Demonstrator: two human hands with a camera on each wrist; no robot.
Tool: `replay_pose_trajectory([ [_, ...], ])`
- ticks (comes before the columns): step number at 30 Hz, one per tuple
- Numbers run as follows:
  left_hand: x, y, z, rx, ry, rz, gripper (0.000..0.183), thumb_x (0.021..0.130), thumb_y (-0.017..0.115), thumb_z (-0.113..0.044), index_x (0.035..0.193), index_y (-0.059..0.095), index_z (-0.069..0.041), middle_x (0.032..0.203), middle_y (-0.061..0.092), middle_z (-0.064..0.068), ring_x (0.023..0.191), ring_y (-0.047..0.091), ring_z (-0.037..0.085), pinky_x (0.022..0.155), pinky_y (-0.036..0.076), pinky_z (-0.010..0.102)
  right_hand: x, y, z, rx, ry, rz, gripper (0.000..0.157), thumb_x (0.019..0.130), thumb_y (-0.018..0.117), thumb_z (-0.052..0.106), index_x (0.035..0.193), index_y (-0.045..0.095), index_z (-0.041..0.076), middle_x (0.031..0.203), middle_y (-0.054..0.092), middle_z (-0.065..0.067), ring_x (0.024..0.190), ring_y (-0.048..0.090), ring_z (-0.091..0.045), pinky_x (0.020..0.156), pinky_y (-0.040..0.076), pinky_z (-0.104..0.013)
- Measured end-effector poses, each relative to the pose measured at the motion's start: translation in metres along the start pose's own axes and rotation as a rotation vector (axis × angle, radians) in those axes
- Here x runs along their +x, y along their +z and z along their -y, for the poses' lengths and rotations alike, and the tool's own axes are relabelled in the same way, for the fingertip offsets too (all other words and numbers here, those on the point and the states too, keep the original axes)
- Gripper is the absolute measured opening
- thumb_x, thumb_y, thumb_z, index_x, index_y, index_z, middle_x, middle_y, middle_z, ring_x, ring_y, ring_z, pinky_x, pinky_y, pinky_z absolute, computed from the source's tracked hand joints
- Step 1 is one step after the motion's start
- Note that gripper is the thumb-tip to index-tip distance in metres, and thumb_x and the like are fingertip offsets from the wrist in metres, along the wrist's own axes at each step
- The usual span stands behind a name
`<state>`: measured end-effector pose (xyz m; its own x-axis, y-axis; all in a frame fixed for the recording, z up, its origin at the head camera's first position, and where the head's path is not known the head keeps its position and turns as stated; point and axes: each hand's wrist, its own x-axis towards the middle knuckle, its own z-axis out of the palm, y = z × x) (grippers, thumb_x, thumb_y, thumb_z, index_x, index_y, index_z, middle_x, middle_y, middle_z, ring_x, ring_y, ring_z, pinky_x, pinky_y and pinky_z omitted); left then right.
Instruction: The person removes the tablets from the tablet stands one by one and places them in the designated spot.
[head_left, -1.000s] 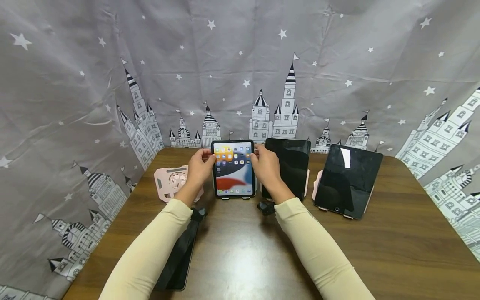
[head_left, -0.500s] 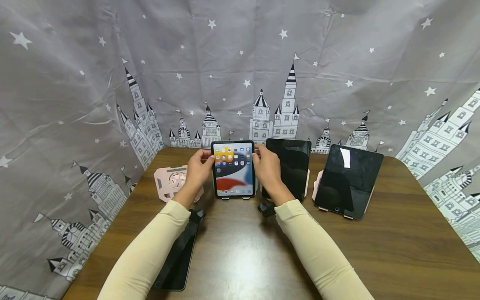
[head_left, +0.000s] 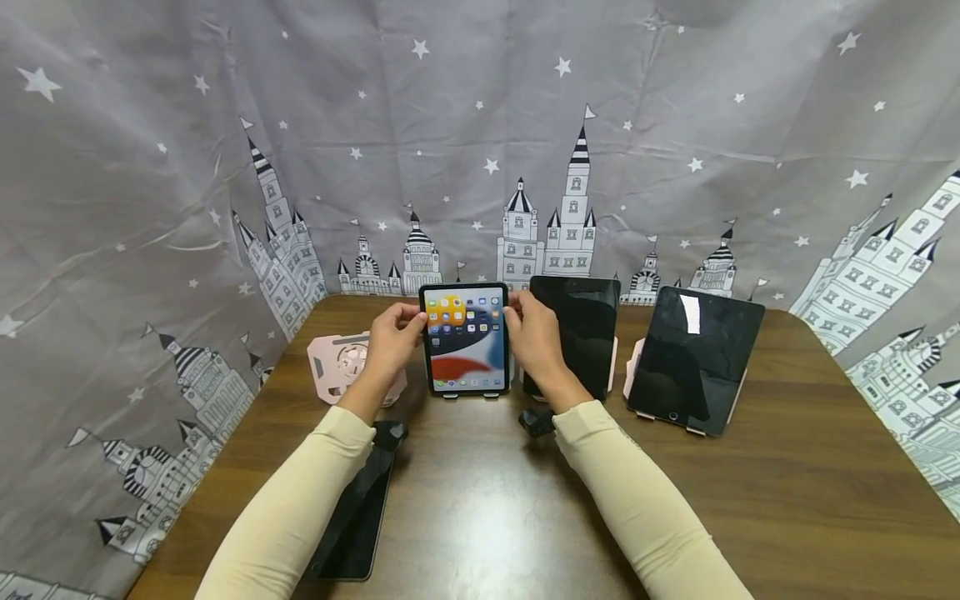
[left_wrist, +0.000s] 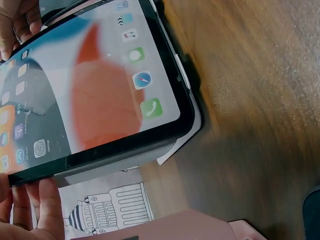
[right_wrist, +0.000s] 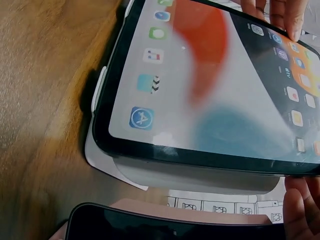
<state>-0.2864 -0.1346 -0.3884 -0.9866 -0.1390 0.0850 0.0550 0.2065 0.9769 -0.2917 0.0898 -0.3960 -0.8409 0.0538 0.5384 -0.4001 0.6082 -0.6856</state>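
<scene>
LOG: We pinch the tablet (head_left: pixel 468 354) with left grip (head_left: pixel 395 335) and right grip (head_left: pixel 536 337), both part-closed on opposite side edges | TABLET: frame centre; rounded rectangle, glossy, dark-bordered | BENCH (head_left: pixel 480 492): wood-grained, lower frame | STAND (head_left: pixel 336 353): pink, perforated, left of centre

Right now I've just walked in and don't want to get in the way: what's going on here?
A person's left hand and right hand hold a lit tablet, leaning on a pale stand, by its sides. To its right, the next tablet and the far-right tablet stand propped, screens dark. A pink stand is to its left; a black tablet lies partly under the left sleeve.
</scene>
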Motion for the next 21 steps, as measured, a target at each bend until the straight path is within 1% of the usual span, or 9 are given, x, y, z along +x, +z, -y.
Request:
replay_pose_trajectory([
  [3,-0.001,0.0,-0.001,-0.029,-0.012,0.012,0.022,0.098,0.063,-0.012,0.113,0.062,0.004,0.105,0.063,0.018,0.087,0.06,0.02,0.089,0.053,0.049,-0.001,-0.002,0.0,0.022,0.004,0.005,0.012,0.096,0.064,0.008,0.105,0.065,0.001,0.092,0.069,-0.013,0.081,0.061,-0.025,0.075,0.05,-0.041],
  [6,-0.002,-0.001,-0.003,-0.057,-0.026,0.024,0.021,0.098,0.063,-0.012,0.113,0.062,0.003,0.105,0.062,0.016,0.088,0.061,0.02,0.087,0.055,0.044,-0.001,-0.004,0.0,0.044,-0.002,0.008,0.013,0.096,0.063,0.008,0.106,0.065,-0.001,0.093,0.068,-0.014,0.082,0.06,-0.025,0.074,0.05,-0.04],
  [9,-0.003,-0.003,-0.006,-0.061,-0.048,0.031,0.021,0.099,0.063,-0.014,0.113,0.062,0.001,0.106,0.062,0.014,0.092,0.061,0.02,0.086,0.056,0.04,0.0,-0.007,0.002,0.059,0.0,0.012,0.013,0.097,0.062,0.008,0.106,0.065,-0.001,0.092,0.067,-0.013,0.081,0.059,-0.025,0.073,0.049,-0.039],
  [12,-0.007,-0.003,-0.007,-0.071,-0.082,0.051,0.021,0.098,0.063,-0.015,0.114,0.063,-0.001,0.108,0.062,0.013,0.094,0.061,0.021,0.087,0.055,0.041,-0.001,-0.011,0.004,0.067,0.024,0.025,0.012,0.097,0.062,0.007,0.105,0.065,-0.001,0.09,0.067,-0.013,0.08,0.059,-0.025,0.073,0.049,-0.039],
  [15,-0.011,-0.003,-0.007,-0.077,-0.104,0.065,0.021,0.098,0.064,-0.014,0.113,0.062,0.0,0.106,0.062,0.014,0.093,0.062,0.021,0.087,0.055,0.043,-0.005,-0.014,0.004,0.084,0.048,0.056,0.012,0.096,0.062,0.007,0.104,0.064,-0.001,0.091,0.067,-0.013,0.081,0.06,-0.025,0.073,0.05,-0.039],
  [18,-0.016,-0.006,-0.007,-0.052,-0.101,0.074,0.02,0.098,0.063,-0.013,0.112,0.062,0.001,0.103,0.063,0.012,0.088,0.062,0.019,0.084,0.056,0.043,-0.01,-0.014,0.005,0.109,0.083,0.091,0.011,0.096,0.062,0.007,0.104,0.064,-0.001,0.09,0.066,-0.012,0.08,0.06,-0.024,0.072,0.051,-0.038],
  [21,-0.02,-0.01,-0.008,-0.026,-0.091,0.082,0.02,0.098,0.063,-0.012,0.111,0.061,0.002,0.102,0.061,0.012,0.085,0.059,0.017,0.081,0.057,0.041,-0.014,-0.014,0.006,0.123,0.112,0.115,0.011,0.097,0.061,0.008,0.104,0.064,0.0,0.088,0.065,-0.011,0.077,0.06,-0.022,0.069,0.051,-0.035],
])
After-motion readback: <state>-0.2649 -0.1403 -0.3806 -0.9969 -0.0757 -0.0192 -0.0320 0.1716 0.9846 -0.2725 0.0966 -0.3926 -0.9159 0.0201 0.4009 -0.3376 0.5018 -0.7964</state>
